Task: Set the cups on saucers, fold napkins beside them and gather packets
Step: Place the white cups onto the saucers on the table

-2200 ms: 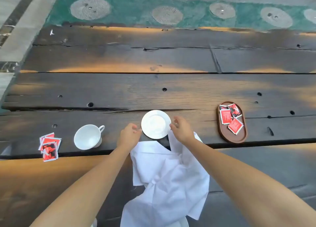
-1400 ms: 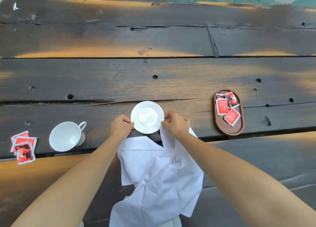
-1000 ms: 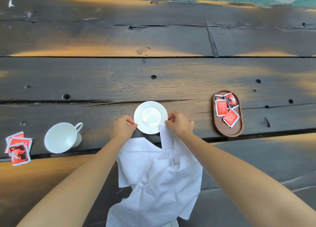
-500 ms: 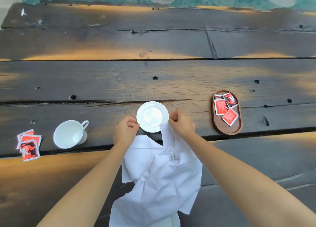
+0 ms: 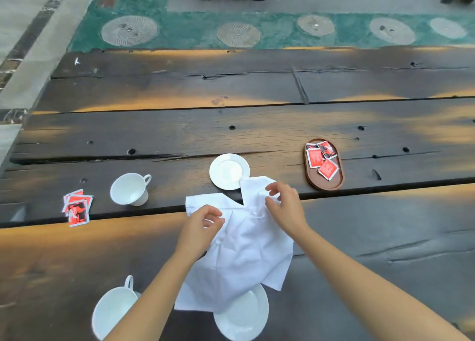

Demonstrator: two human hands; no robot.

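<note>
— Two saucers, two cups, and none paired yet. The far saucer (image 5: 228, 170) sits bare on the tabletop (image 5: 257, 135), with the far cup (image 5: 130, 189) well to its left; the near cup (image 5: 113, 312) and near saucer (image 5: 244, 315) lie at the bottom edge.

— And the napkin (image 5: 244, 238)?

— Crumpled between both hands. Its far corner overlaps the far saucer's rim, and its near edge drapes over the near saucer.

— Are the hands gripping it?

— Left hand (image 5: 199, 227): fingers curled, thumb and forefinger close together over the cloth. I'd judge a light pinch, but I cannot tell for sure. Right hand (image 5: 284, 207): fingers spread loosely, resting on the cloth's upper right, not clamped.

— What might go wrong?

— Dragging the napkin to flatten it could tug either saucer, since the cloth lies on both. The near saucer looks close to the tabletop's edge, so a pull toward the person might slide it off.

— Packets?

— Some already lie in the brown tray (image 5: 312, 183) on the right; a loose red stack of packets (image 5: 76, 207) waits far left, beside the far cup. A careless reach could knock that cup.
</note>
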